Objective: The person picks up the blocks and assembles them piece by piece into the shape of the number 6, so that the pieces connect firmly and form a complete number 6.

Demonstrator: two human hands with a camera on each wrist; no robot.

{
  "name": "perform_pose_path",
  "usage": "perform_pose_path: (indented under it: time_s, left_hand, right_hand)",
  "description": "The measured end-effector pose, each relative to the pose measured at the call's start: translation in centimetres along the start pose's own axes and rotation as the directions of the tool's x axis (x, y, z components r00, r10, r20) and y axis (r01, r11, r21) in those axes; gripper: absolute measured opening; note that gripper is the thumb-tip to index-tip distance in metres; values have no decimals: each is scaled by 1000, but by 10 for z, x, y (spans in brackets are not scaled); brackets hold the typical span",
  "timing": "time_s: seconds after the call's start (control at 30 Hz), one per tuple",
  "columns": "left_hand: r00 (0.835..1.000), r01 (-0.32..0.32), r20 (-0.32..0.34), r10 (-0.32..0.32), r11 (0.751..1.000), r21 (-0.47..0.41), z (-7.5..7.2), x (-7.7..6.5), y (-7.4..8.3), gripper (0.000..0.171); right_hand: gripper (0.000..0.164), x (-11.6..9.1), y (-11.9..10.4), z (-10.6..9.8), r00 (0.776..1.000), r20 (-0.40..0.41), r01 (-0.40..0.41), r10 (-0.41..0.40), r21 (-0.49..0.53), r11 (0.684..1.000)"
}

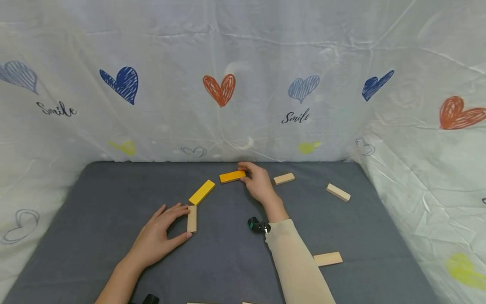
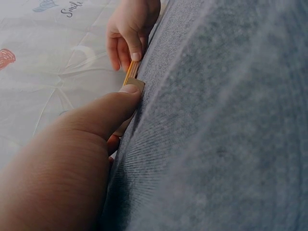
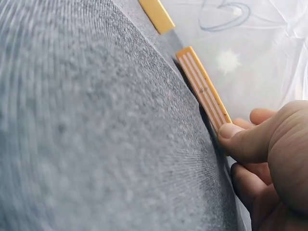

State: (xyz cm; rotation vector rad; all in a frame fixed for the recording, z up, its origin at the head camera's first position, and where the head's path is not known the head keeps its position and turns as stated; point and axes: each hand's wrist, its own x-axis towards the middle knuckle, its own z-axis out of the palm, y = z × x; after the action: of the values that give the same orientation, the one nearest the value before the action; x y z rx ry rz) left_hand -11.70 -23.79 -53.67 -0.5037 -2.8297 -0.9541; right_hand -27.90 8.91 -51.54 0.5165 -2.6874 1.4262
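My left hand (image 1: 159,232) spans a plain wooden block (image 1: 192,220), its thumb at the near end and its fingertips at the far end. In the left wrist view the thumb presses that block's end face (image 2: 136,83). A yellow block (image 1: 202,192) lies slantwise just beyond it, close to its far end. Farther back, my right hand (image 1: 260,183) pinches the right end of an orange block (image 1: 229,177). This block shows a striped long side (image 3: 204,89) in the right wrist view. Both held blocks appear to be at the cloth surface.
Plain wooden blocks lie to the right: one (image 1: 284,178) beside the right hand, another (image 1: 338,192) farther right, and one (image 1: 329,259) partly behind the sleeve. Two block edges show at the bottom of the head view. A heart-printed curtain (image 1: 171,126) borders the grey cloth (image 1: 228,261).
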Motion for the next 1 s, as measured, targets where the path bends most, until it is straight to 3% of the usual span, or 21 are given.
perform_pose_path:
  time_s: [1.0]
  left_hand:
    - [999,26,33,-26,1000,-7,-2,1,1,72]
  right_hand:
    - [48,10,-2,13,997,61,43,-41,-32,999]
